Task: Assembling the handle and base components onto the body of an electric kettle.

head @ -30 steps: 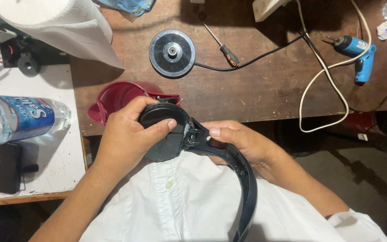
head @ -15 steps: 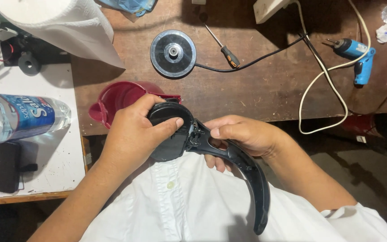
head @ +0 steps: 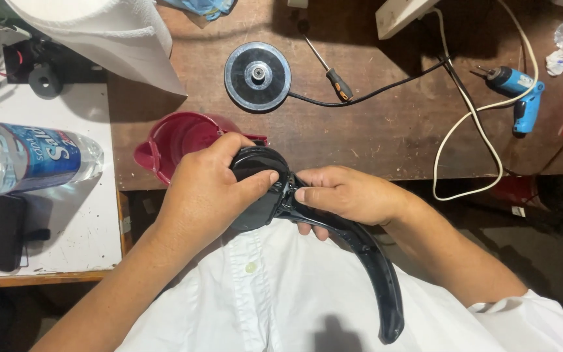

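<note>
The left hand (head: pixel 206 189) clasps the round black kettle lid (head: pixel 259 186) with its thumb pressed on top, and the right hand (head: pixel 346 195) grasps the curved black handle (head: pixel 373 267) at the hinge. Compared with a second ago, the handle has swung outward and now lies lower over the white shirt (head: pixel 281 293). The piece is held above the lap, just in front of the table (head: pixel 373 130) and near the red kettle body (head: pixel 177 140).

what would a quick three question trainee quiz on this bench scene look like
1. True or false: the left hand rests on the round black lid.
2. The right hand grips: A) blue power tool B) curved black handle C) screwdriver
3. What colour is the jug behind the hands?

Key: 1 true; 2 B; 3 dark red.
</note>
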